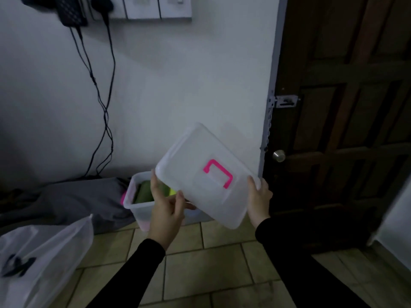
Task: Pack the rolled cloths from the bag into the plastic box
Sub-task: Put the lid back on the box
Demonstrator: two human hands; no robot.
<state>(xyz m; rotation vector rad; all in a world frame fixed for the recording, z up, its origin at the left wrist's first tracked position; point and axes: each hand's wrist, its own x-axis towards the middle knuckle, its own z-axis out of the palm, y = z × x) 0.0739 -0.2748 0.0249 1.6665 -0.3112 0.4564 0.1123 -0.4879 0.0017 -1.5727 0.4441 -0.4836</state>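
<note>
I hold a translucent white lid [200, 161] with a pink handle [219, 172] tilted in the air above the plastic box [139, 207]. My left hand [165, 207] grips the lid's near left edge and my right hand [259, 196] grips its right edge. The box stands on the tiled floor against the wall, partly hidden behind the lid. Green rolled cloths [144, 192] lie inside it. A white translucent bag [42, 258] sits at the lower left.
A grey cloth heap [77, 201] lies left of the box. Black cables [104, 112] hang down the white wall. A dark wooden door [342, 121] with a round knob stands at the right. Tiled floor [200, 267] spreads in front.
</note>
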